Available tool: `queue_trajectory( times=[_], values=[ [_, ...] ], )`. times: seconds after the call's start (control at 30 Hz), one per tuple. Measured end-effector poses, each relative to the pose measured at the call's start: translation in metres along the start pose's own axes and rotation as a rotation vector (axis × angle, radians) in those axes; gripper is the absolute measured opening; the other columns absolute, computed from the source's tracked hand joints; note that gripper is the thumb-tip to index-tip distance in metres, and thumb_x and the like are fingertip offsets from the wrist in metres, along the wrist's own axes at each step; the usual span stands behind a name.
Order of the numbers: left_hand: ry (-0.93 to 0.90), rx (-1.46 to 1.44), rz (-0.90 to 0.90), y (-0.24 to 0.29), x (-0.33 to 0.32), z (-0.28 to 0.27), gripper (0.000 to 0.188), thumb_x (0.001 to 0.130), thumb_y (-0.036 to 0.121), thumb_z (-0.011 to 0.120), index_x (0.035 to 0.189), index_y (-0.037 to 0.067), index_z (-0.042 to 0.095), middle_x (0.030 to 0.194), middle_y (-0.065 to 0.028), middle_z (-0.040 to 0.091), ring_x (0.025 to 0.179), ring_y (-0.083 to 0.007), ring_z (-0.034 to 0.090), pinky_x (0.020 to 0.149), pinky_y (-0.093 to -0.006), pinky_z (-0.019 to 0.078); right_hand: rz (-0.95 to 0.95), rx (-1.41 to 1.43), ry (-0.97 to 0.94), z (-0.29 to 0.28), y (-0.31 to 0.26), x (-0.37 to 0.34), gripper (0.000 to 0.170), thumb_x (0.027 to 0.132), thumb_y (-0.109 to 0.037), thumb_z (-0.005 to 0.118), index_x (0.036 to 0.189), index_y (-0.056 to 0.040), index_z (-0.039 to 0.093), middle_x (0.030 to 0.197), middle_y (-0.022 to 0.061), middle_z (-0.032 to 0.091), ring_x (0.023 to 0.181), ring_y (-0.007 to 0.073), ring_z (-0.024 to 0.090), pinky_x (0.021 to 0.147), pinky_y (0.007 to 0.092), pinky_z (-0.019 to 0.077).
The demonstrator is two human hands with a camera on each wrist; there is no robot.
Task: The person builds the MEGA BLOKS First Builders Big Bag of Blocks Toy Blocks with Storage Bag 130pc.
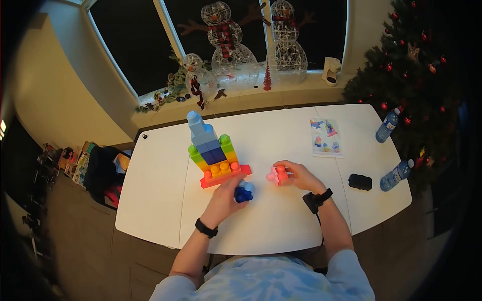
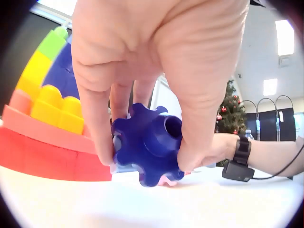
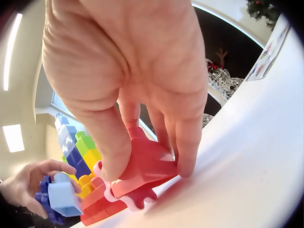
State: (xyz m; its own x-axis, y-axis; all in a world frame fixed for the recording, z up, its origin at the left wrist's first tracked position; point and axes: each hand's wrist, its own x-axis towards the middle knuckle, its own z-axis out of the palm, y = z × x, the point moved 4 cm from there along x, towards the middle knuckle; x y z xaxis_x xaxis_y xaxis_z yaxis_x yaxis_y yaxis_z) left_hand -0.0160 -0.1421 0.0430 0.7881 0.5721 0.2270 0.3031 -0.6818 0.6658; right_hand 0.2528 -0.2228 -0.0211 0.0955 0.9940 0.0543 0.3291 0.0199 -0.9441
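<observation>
My left hand [image 1: 221,203] grips a dark blue gear-shaped piece [image 2: 145,142] between thumb and fingers. A light blue block [image 3: 65,197] is joined to the gear's side. In my right hand [image 1: 303,178] is a red block [image 3: 148,164], pinched between thumb and fingers low over the table, with a pink gear-shaped piece [image 1: 273,176] against it. Just beyond my left hand stands a tall structure of large blocks. Its base is red [image 1: 206,182], with yellow blocks [image 1: 221,169], dark blue blocks [image 1: 213,155], green blocks [image 1: 227,144] and a light blue tower [image 1: 202,133].
A sheet with pictures of block models [image 1: 327,138] lies at the table's back right. Toward the right edge are a black case [image 1: 360,182] and two water bottles [image 1: 387,125]. Wire snowmen [image 1: 233,62] stand on the windowsill, and a decorated tree [image 1: 416,75] stands at right.
</observation>
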Motion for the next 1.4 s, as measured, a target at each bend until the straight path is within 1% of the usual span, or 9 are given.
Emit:
queue_trajectory(
  times=[0.03, 0.1, 0.17, 0.3, 0.57, 0.63, 0.83, 1.1, 1.4],
  values=[
    [-0.005, 0.009, -0.001, 0.002, -0.006, -0.009, 0.077, 0.073, 0.006, 0.087, 0.142, 0.01, 0.053, 0.128, -0.0164, 0.064, 0.115, -0.0323, 0.066, 0.095, -0.0423, 0.059, -0.029, 0.027, -0.022, 0.002, 0.002, -0.001, 0.06, 0.079, -0.011, 0.084, 0.134, -0.0072, 0.061, 0.119, 0.01, 0.071, 0.113, 0.025, 0.068, 0.095, 0.0372, 0.0559],
    [0.353, 0.079, -0.147, -0.005, -0.021, -0.042, 0.078, 0.072, 0.007, 0.09, 0.139, 0.006, 0.052, 0.127, -0.0156, 0.066, 0.112, -0.0274, 0.069, 0.089, -0.0403, 0.063, -0.057, 0.066, -0.047, 0.005, 0.004, -0.001, 0.061, 0.08, -0.012, 0.085, 0.136, -0.0066, 0.061, 0.118, 0.0107, 0.07, 0.112, 0.0254, 0.069, 0.096, 0.0368, 0.0555],
    [0.526, 0.153, -0.152, -0.013, -0.025, -0.059, 0.076, 0.072, 0.006, 0.091, 0.136, 0.002, 0.052, 0.126, -0.0151, 0.065, 0.112, -0.0252, 0.068, 0.088, -0.0389, 0.0638, -0.105, -0.075, 0.017, 0.005, -0.001, -0.004, 0.066, 0.079, -0.016, 0.087, 0.138, -0.0056, 0.059, 0.119, 0.0131, 0.068, 0.108, 0.0267, 0.068, 0.096, 0.0361, 0.0552],
    [0.616, 0.27, -0.127, -0.028, -0.017, -0.06, 0.072, 0.072, 0.008, 0.092, 0.135, 0.003, 0.056, 0.123, -0.0137, 0.066, 0.112, -0.0248, 0.068, 0.089, -0.0376, 0.0628, -0.093, -0.128, 0.094, 0.008, -0.008, -0.007, 0.069, 0.079, -0.022, 0.089, 0.139, -0.0045, 0.059, 0.122, 0.0155, 0.065, 0.107, 0.0287, 0.067, 0.095, 0.0369, 0.0554],
    [0.63, 0.524, -0.033, -0.032, -0.007, -0.05, 0.073, 0.068, 0.005, 0.091, 0.134, 0.005, 0.059, 0.124, -0.0124, 0.064, 0.107, -0.0281, 0.064, 0.085, -0.037, 0.0585, -0.084, -0.248, 0.125, 0.009, -0.004, -0.013, 0.067, 0.08, -0.016, 0.088, 0.139, -0.0024, 0.058, 0.128, 0.0145, 0.06, 0.113, 0.0279, 0.065, 0.094, 0.0375, 0.0601],
    [0.65, 0.577, -0.022, -0.027, -0.006, -0.049, 0.072, 0.068, 0.004, 0.09, 0.133, 0.005, 0.059, 0.126, -0.013, 0.062, 0.109, -0.03, 0.063, 0.088, -0.0385, 0.0571, -0.064, -0.173, 0.146, 0.012, -0.004, -0.015, 0.067, 0.08, -0.021, 0.087, 0.138, -0.0034, 0.058, 0.128, 0.0157, 0.061, 0.114, 0.0304, 0.064, 0.096, 0.0388, 0.0572],
    [0.705, 0.501, -0.048, -0.023, -0.005, -0.042, 0.07, 0.069, 0.002, 0.089, 0.132, 0.006, 0.06, 0.129, -0.0138, 0.057, 0.114, -0.0337, 0.059, 0.095, -0.0416, 0.054, -0.032, -0.168, 0.212, 0.015, -0.016, -0.02, 0.064, 0.083, -0.025, 0.084, 0.138, -0.0046, 0.058, 0.128, 0.0169, 0.061, 0.114, 0.0341, 0.064, 0.098, 0.0407, 0.0548],
    [0.606, 0.633, -0.05, -0.022, -0.008, -0.036, 0.072, 0.069, 0.007, 0.09, 0.135, 0.008, 0.06, 0.132, -0.0101, 0.061, 0.116, -0.0308, 0.058, 0.099, -0.0424, 0.0491, -0.056, -0.259, 0.256, 0.02, -0.017, -0.023, 0.061, 0.084, -0.019, 0.081, 0.138, -0.0048, 0.056, 0.128, 0.0181, 0.06, 0.111, 0.0358, 0.066, 0.095, 0.0418, 0.0562],
    [0.586, 0.578, -0.084, -0.024, -0.013, -0.037, 0.076, 0.067, 0.011, 0.092, 0.136, 0.01, 0.06, 0.134, -0.0085, 0.062, 0.116, -0.0268, 0.06, 0.098, -0.0406, 0.0471, 0.026, -0.263, 0.323, 0.017, -0.022, -0.02, 0.06, 0.085, -0.021, 0.085, 0.134, -0.0033, 0.056, 0.117, 0.016, 0.069, 0.094, 0.0291, 0.072, 0.085, 0.0384, 0.0586]
  ],
)
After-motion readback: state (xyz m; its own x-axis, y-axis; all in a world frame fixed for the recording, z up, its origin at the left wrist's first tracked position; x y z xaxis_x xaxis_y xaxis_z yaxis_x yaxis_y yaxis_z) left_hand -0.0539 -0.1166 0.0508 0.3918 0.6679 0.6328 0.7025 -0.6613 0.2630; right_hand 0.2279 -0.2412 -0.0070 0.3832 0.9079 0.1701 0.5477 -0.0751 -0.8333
